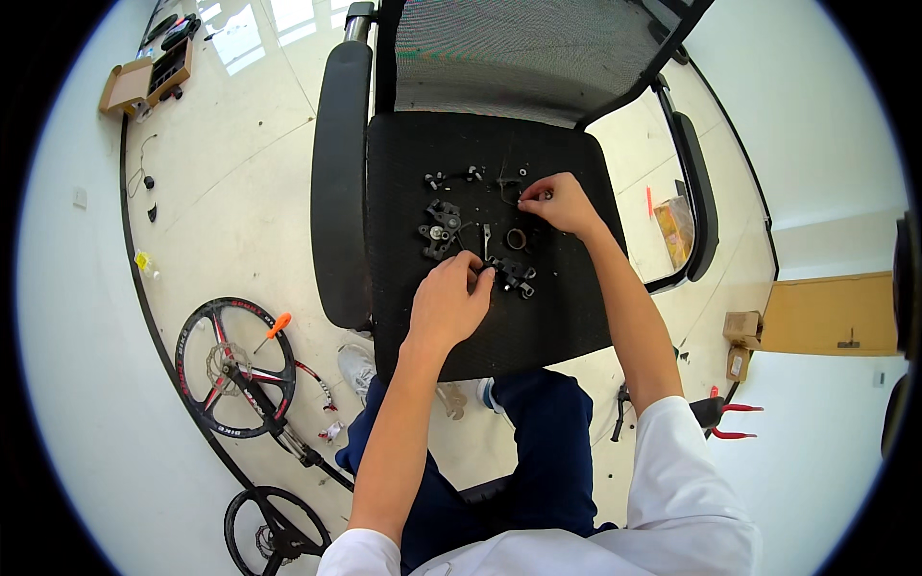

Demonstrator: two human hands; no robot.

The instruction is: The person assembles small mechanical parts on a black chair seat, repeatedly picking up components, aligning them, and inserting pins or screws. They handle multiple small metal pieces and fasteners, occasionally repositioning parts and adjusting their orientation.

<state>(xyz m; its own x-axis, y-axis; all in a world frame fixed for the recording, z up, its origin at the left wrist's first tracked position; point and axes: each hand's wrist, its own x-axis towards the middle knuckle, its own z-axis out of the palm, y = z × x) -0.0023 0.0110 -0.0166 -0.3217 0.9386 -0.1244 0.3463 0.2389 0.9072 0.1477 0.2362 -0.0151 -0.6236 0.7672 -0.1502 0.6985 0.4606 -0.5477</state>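
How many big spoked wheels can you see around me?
2: a black wheel with red markings at the left, and a plainer black wheel below it, near the picture's lower edge. Others could be hidden.

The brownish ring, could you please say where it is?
In the head view, the ring lies on the seat, between the slim silver part and the right hand.

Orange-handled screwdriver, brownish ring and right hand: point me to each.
Orange-handled screwdriver (pixel 279 325): head view, on its handle.
Brownish ring (pixel 517 248): head view, on its rim.
Right hand (pixel 565 204): head view, back of the hand.
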